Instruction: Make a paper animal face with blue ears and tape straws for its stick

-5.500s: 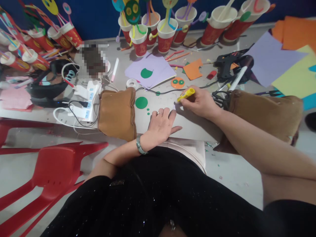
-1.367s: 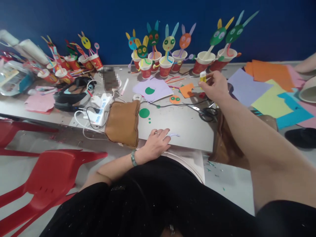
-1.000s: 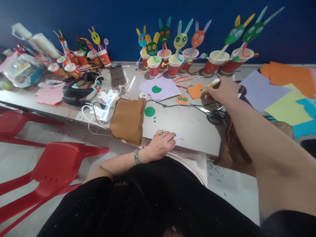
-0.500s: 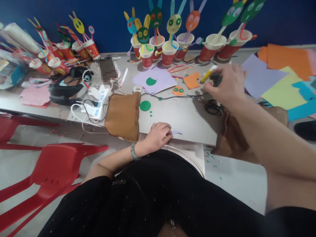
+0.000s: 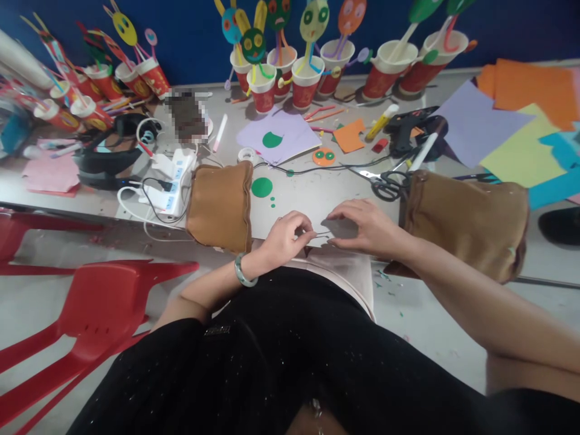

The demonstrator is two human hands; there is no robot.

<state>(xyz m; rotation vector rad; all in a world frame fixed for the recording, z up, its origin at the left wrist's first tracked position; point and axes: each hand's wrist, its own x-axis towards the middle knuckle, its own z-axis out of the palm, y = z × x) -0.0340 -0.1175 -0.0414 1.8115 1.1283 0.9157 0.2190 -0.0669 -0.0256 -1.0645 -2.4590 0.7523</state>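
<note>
The room for moving is a patch of pale worktop (image 5: 308,190) bounded by a brown bag (image 5: 219,208) on the left, a second brown bag (image 5: 466,220) on the right, and a black cable (image 5: 335,168) winding across behind. A green paper circle (image 5: 261,187) takes up the corner beside the first bag, with small green dots (image 5: 272,199) near it; at the other side, black scissors (image 5: 385,183) lie near the second bag, their blades toward the middle. The left hand (image 5: 286,238) reaches over the worktop's front edge, its back up and fingers curled, thumb and forefinger pinching one end of a thin paper strip (image 5: 323,233), which sticks out between the two hands. The right hand (image 5: 369,226) comes in from the opposite side, close to the same edge, released, thumb and fingers parted in a C about the strip's far end; whether a fingertip touches it cannot be told.
</note>
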